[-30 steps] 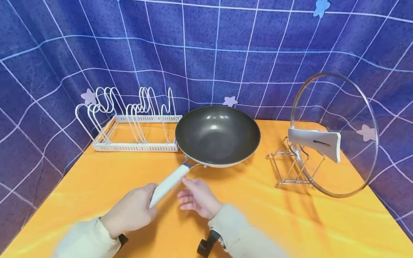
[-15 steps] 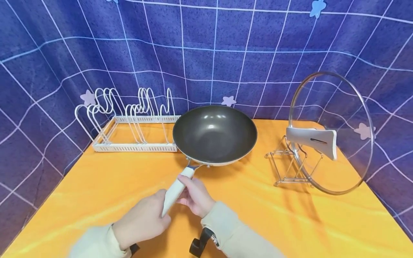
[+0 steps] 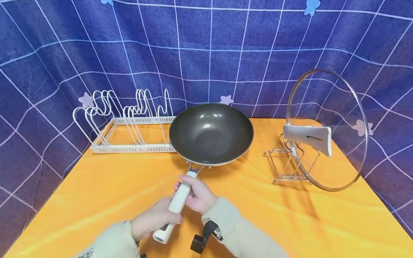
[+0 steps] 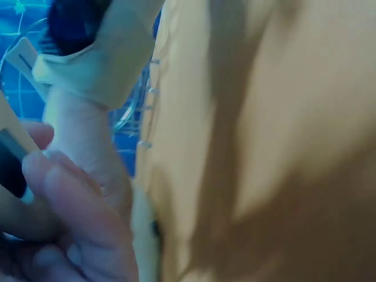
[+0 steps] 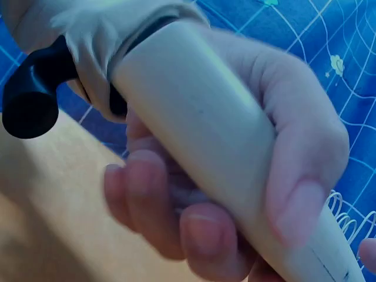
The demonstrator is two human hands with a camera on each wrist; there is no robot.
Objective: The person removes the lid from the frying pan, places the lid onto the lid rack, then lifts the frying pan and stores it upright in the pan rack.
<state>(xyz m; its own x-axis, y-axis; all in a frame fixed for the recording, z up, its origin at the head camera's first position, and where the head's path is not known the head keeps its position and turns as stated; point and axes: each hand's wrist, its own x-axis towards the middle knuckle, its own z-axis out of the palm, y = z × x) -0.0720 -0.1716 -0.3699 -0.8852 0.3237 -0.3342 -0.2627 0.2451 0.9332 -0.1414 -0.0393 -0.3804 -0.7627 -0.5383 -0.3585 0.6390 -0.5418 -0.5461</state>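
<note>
A wok (image 3: 211, 134) with a dark inside and a pale outer rim faces me from the middle of the head view. Its white handle (image 3: 180, 197) points down towards me, a little to the left. My right hand (image 3: 200, 196) grips the upper part of this handle, the thumb lying along its top. In the right wrist view the curled fingers (image 5: 205, 235) come round the handle's other side. Lower down, my left hand (image 3: 153, 218) holds the handle near its end, with the thumb laid across it. The handle's tip sticks out below that hand.
A white wire rack (image 3: 129, 148) stands at the back left, partly behind the wok. On the right a glass lid (image 3: 342, 157) with a white knob leans upright in a small metal stand (image 3: 290, 177). A blue grid curtain (image 3: 206, 61) hangs behind the orange tablecloth (image 3: 258, 215).
My right hand has come from beside the handle to grip it. My left hand has shifted right and down and turned on the handle, which has swung to point more towards me.
</note>
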